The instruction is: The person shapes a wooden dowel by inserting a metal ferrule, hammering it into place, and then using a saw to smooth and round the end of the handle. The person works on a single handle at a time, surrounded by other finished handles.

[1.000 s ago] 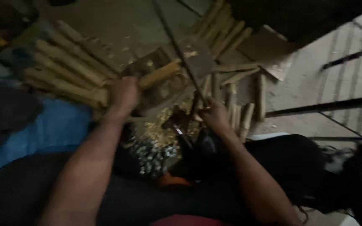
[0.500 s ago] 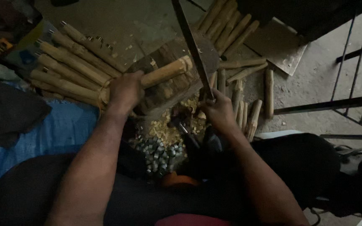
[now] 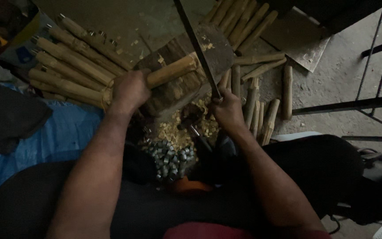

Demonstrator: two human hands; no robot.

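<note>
A left hand point(image 3: 130, 90) clenches a wooden stick point(image 3: 171, 71) laid across a chopping block point(image 3: 173, 88), while the right hand point(image 3: 228, 110) grips a long dark blade point(image 3: 197, 46) slanting down over it. Wood chips point(image 3: 177, 130) and small metal rings point(image 3: 169, 157) lie below the block, with stacked sticks point(image 3: 67, 62) to the left.

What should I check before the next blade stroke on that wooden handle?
1. Left hand gripping the wooden handle: ok.
2. Handle resting on the chopping block: ok.
3. Right hand closed on the long blade: ok.
4. Left fingers away from the blade's edge: cannot tell, dim.
5. Metal rings piled clear of the block: ok.
</note>
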